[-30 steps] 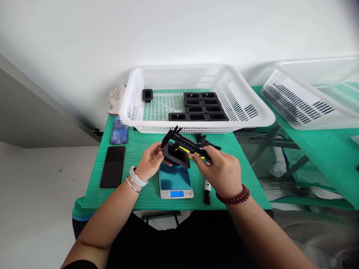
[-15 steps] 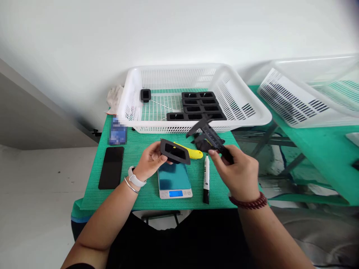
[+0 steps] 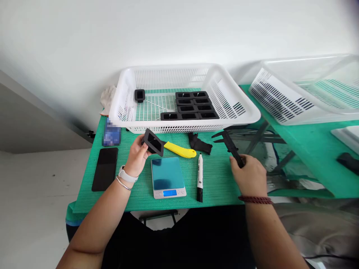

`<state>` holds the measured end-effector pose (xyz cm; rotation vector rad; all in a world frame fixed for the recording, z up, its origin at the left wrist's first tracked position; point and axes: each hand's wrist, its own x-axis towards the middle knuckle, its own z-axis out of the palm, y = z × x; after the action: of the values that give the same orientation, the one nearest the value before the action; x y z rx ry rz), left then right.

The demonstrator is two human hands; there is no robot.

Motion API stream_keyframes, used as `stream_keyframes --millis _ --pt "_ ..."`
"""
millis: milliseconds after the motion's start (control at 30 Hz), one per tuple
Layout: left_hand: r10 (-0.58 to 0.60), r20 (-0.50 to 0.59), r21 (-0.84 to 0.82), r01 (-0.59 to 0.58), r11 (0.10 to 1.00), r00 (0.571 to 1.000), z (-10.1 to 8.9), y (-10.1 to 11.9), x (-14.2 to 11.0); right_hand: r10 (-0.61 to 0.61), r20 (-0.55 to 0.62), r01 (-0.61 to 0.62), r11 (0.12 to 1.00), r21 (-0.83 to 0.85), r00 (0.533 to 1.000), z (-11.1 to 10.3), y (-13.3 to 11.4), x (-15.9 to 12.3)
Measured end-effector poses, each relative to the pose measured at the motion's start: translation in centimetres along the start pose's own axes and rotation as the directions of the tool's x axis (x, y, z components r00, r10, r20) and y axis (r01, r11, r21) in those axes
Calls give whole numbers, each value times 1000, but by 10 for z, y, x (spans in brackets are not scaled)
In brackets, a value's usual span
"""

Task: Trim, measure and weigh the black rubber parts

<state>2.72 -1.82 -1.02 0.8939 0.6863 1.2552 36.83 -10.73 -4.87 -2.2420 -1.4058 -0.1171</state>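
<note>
My left hand (image 3: 136,156) is closed around a black rectangular rubber-like part (image 3: 157,145) with a flanged rim and a hollow middle, held tilted above the table. In my right hand (image 3: 249,173) is a black caliper (image 3: 230,145), its jaws pointing up and left over the table's right edge. Between the hands lie a yellow-handled utility knife (image 3: 180,150), a crumpled black piece (image 3: 200,143) and a white marker (image 3: 200,175) with a black cap. A small digital scale (image 3: 168,175) with a lit display sits in front, nothing on its plate.
A white plastic basket (image 3: 185,125) at the back holds several similar black parts (image 3: 187,108) in rows, plus a single one (image 3: 139,95) at left. A phone (image 3: 104,169), a blurred blue packet (image 3: 111,132) and a glove (image 3: 107,100) lie left. Another basket (image 3: 280,101) stands right.
My hands have moved apart. The left has carried the black part left and up, away from over the scale; the right has swung the caliper to the right, turning it more upright.
</note>
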Motion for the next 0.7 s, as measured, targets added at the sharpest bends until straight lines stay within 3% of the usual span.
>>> stream_keyframes --millis 167,267,367,433,467,567,700 --pt "17 -44 5 -17 1000 999 -2 -1 3 -61 -36 59 997 -49 997 7 -8 9" --pt "16 -42 22 -15 1000 999 -3 -1 4 -213 -78 212 977 -17 974 6 -19 13" --pt "-1 -47 42 2 999 999 -3 0 4 -485 48 475 869 141 873 10 -34 19" --pt "-12 -59 53 15 998 998 -3 0 4 -606 133 571 788 228 784 15 -43 24" --pt "-17 -65 58 21 998 998 -4 0 4 -630 150 587 770 249 762 18 -47 26" --pt "-21 -76 67 26 997 997 -4 0 4 -614 113 565 772 292 781 19 -56 33" --pt "-10 -83 66 16 998 996 -2 2 5 -474 100 407 831 380 875 -1 -66 41"
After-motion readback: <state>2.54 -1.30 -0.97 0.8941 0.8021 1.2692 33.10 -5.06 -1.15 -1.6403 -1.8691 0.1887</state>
